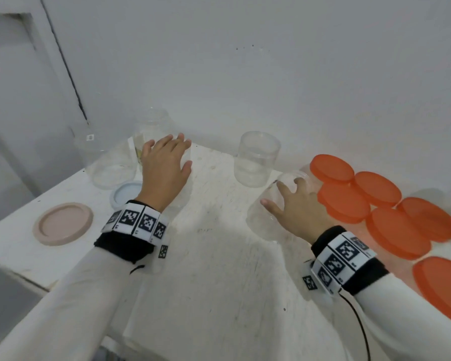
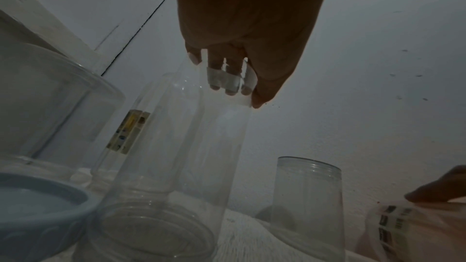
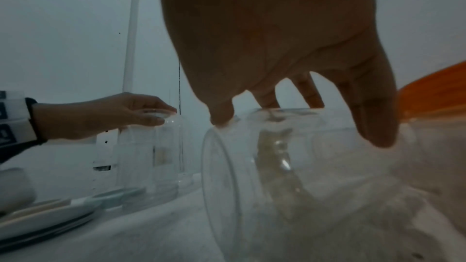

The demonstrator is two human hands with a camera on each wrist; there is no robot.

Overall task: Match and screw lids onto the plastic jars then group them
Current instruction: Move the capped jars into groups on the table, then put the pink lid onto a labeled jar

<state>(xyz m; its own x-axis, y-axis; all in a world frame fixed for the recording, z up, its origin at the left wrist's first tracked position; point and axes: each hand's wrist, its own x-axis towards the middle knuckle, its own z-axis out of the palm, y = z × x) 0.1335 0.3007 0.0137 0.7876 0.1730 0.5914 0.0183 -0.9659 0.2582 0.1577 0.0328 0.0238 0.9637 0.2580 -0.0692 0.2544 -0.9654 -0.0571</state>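
My left hand (image 1: 179,155) (image 2: 227,85) lies over the mouth of a tall clear jar (image 1: 182,188) (image 2: 176,166) standing at the back left, its fingers curled over the rim. The right hand (image 1: 284,195) (image 3: 290,115) grips a second clear jar (image 1: 261,220) (image 3: 277,166) from above. That jar is tilted, its open mouth toward the left. A blue lid (image 1: 123,195) (image 2: 37,216) and a pink lid (image 1: 63,224) lie upturned on the table at the left. An open clear jar (image 1: 257,158) (image 2: 307,196) stands upright between my hands, near the wall.
Several jars with orange lids (image 1: 391,225) (image 3: 433,91) are grouped at the right, close to the right hand. A wide clear jar (image 1: 110,157) and a taller labelled one (image 1: 154,123) stand at the back left. The white table (image 1: 219,269) ends at the left edge and meets the wall behind.
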